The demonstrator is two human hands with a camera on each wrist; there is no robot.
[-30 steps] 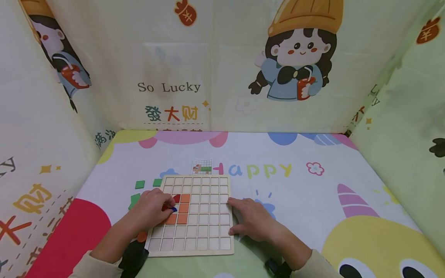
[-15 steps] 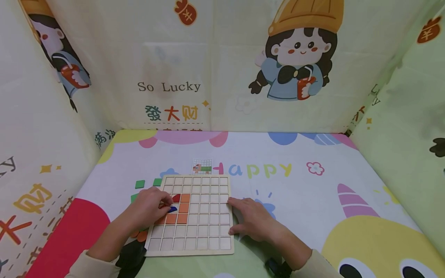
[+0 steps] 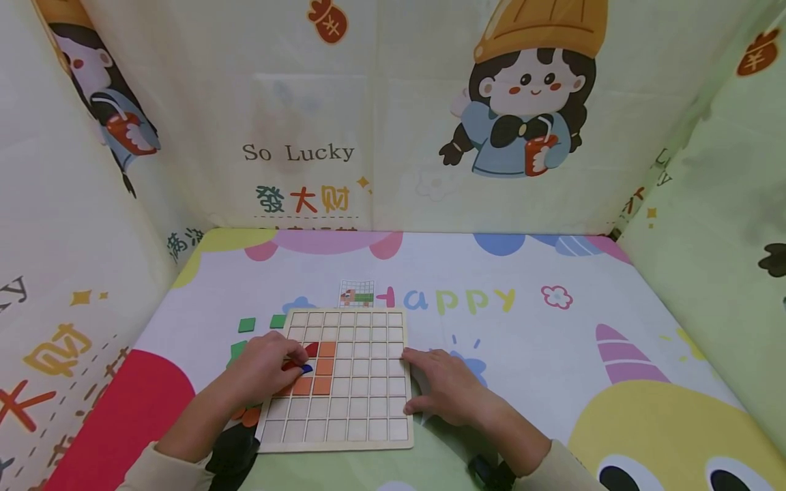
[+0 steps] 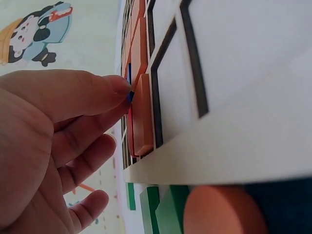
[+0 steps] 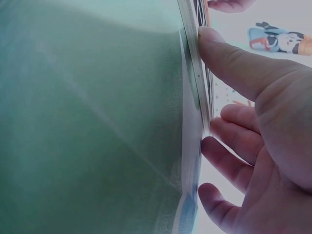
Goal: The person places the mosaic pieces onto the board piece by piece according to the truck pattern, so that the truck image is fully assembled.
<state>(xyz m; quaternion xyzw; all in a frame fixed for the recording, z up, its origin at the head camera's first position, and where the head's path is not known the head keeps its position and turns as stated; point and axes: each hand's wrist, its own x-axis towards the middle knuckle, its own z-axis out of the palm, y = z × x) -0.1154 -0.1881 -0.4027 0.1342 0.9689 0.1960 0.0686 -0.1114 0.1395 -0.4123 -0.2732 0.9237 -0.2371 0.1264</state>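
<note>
Pale printed cloth walls (image 3: 405, 136) stand behind and to either side of the counter (image 3: 540, 341), which has a brightly patterned cover. On its near part, left of centre, lies a wooden grid board (image 3: 368, 409), flat and divided into rows of square cells. Two hands are at the board. The right hand (image 3: 447, 386) is open and relaxed, its thumb and forefinger set wide apart and touching the board's right edge, the other fingers loosely bent. The left hand (image 3: 264, 365) is over the board's left side, the tips of its thumb and forefinger pinched together on a small blue piece (image 3: 306, 369), while its remaining fingers hang loosely bent. Just beyond the board's far edge is a small picture card (image 3: 356, 294) printed with a gridded design. Orange square tiles (image 3: 322, 386) fill cells in a row and a column that meet at a corner, and green tiles (image 3: 247, 325) lie on the counter by the board's left edge. A red piece (image 3: 312, 350) sits in a cell next to the topmost orange tile. The blue piece is just below that red one; whether it touches the board cannot be told.
</note>
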